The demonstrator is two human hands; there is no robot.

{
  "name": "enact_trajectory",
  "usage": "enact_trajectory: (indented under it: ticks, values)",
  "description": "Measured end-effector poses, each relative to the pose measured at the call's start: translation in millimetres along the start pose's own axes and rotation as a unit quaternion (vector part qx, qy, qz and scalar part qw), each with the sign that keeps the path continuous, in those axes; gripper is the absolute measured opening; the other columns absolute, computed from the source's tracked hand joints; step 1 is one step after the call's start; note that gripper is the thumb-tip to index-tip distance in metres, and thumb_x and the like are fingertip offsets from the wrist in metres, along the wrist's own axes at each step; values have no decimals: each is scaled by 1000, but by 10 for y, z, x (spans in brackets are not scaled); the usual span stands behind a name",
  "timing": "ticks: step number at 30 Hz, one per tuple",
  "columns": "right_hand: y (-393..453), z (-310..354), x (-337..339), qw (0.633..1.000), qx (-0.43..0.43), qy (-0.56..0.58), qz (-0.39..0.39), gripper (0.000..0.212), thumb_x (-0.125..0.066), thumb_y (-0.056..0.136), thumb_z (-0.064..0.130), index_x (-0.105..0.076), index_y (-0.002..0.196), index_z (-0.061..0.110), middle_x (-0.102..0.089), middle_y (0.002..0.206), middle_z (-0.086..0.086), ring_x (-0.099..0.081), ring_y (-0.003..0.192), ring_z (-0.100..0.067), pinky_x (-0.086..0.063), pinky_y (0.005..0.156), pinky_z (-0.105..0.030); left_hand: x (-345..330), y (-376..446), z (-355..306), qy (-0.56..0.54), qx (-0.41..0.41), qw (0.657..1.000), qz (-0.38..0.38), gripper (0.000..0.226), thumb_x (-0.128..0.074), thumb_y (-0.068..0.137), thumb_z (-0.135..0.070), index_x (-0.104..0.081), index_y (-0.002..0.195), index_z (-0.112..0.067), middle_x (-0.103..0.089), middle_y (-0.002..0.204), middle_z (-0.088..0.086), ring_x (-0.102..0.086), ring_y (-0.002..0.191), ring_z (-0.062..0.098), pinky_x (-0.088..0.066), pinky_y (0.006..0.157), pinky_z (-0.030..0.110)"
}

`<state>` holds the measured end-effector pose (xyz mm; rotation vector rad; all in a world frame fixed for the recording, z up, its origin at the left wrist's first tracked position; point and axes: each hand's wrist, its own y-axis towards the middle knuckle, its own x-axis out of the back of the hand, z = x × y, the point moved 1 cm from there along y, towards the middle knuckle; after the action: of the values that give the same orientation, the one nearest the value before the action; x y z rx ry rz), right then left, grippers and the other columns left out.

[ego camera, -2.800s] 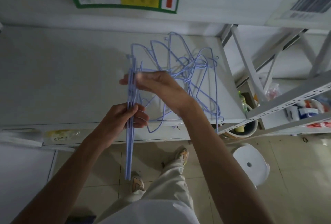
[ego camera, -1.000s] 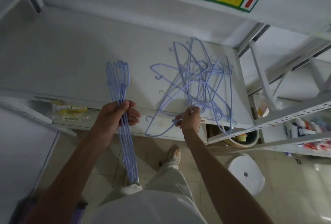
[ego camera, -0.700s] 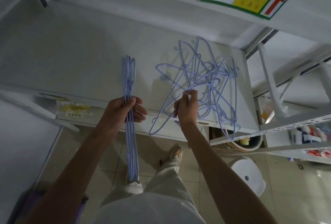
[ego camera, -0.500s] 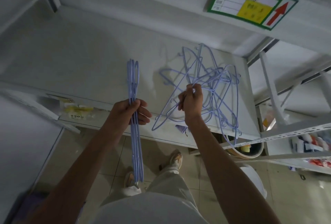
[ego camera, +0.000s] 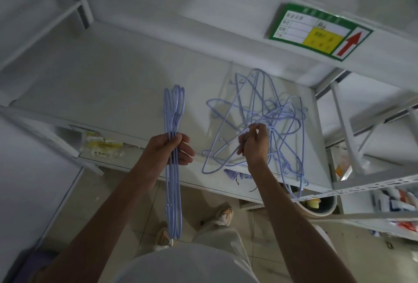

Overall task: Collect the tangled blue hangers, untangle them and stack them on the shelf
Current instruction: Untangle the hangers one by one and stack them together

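My left hand [ego camera: 174, 149] is closed around a neat bundle of several blue wire hangers [ego camera: 173, 183], held upright with the hooks over the white shelf [ego camera: 108, 92] and the lower ends hanging past its front edge. To the right, a tangled heap of blue hangers [ego camera: 280, 115] lies on the same shelf near its right end. My right hand [ego camera: 254, 144] pinches one wire of that tangle at its near side, fingers closed on it.
A green-framed label with a yellow patch and red arrow [ego camera: 316, 31] is on the upper shelf edge. A small plastic packet [ego camera: 103, 146] lies at the shelf front on the left. A bucket [ego camera: 316, 206] and white stool stand below right, beside another rack [ego camera: 373, 185].
My right hand let go of the bundle, reached into the tangle and now pinches a wire higher up in it. The left hand keeps the bundle steady. The view has shifted upward.
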<state>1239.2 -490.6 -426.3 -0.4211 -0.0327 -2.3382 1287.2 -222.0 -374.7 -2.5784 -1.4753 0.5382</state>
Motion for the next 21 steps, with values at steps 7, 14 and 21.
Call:
enact_trajectory:
  ticks: [7,14,21]
  values:
    - [-109,387,30,989,125,-75,34,19,-33,110,16,-48,100,22,-60,60,-4,-46,35,-18,-37,33,-27,-91,144,28,10,7,1000,25,31,-39,109,-13,-65,100,0,-77,71,6,-74,61,18,-63,64,34]
    - [-301,779,122,962,168,-91,194,19,-39,112,23,-50,98,17,-68,63,-6,-53,34,-33,-43,39,-27,-56,215,-193,12,-10,1000,17,31,-43,109,-19,-69,101,-3,-79,77,10,-75,65,22,-63,64,34]
    - [-213,1116,494,929,187,-177,266,16,-54,107,18,-67,97,19,-72,71,-2,-54,49,-14,-44,53,-24,329,-71,-689,20,-42,999,16,29,-57,100,-31,-77,90,-14,-78,80,18,-75,62,25,-62,58,31]
